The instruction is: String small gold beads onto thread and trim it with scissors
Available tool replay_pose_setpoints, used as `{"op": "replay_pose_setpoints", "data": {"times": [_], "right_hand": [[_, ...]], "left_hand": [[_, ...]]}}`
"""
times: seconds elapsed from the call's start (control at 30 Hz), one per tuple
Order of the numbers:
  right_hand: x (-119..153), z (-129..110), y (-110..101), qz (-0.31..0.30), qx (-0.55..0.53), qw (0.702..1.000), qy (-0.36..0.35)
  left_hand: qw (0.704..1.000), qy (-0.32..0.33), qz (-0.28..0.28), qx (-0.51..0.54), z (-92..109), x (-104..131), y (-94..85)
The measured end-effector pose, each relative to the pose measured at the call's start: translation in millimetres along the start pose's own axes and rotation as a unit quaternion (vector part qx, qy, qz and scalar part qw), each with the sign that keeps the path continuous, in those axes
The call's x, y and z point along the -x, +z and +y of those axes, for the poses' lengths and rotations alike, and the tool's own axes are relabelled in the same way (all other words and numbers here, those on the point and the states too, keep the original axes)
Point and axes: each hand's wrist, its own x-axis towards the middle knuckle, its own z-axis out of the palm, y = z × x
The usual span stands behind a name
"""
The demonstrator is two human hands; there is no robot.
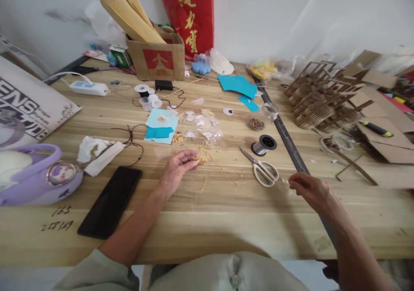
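Observation:
My left hand (177,168) pinches a small cluster of gold beads (199,159) above the middle of the wooden table. My right hand (309,188) is raised to the right of the scissors (265,172), its fingers pressed together; what it holds, if anything, is too small to name. A gold chain (221,170) lies in a curve below the beads. Loose gold beads (178,137) lie by the light blue paper (171,115). Behind the scissors stands a spool of thin wire (264,145), near a small heap of brown beads (257,124).
A black phone (110,202) and a purple container (35,174) are at the left. Small plastic bags (207,124) lie mid-table. At the back stands a cardboard box (158,60). Stacked brown wooden frames (320,94) fill the right, beyond a dark strip (289,146).

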Motion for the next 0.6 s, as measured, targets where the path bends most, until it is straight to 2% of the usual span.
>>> {"op": "replay_pose_setpoints", "data": {"times": [0.03,0.07,0.2,0.33,0.47,0.6], "right_hand": [[3,6,2,-0.044,-0.027,0.999,0.013],[6,9,4,-0.052,-0.041,0.998,0.025],[17,10,11,-0.042,-0.051,0.996,0.061],[20,9,14,-0.054,-0.022,0.997,0.040],[17,6,8,-0.016,0.059,0.998,0.023],[9,-22,-6,0.021,0.134,0.991,-0.020]], "left_hand": [[1.000,0.003,-0.003,-0.009,-1,0,-0.6],[1.000,0.008,-0.004,-0.018,-1,-1,-1.4],[0.998,0.027,-0.002,-0.053,2,-3,-7.7],[0.994,0.030,-0.014,-0.103,14,-5,-17.0],[0.990,0.020,-0.032,-0.133,29,-7,-24.5],[0.984,0.013,-0.029,-0.173,39,-6,-27.0]]}}
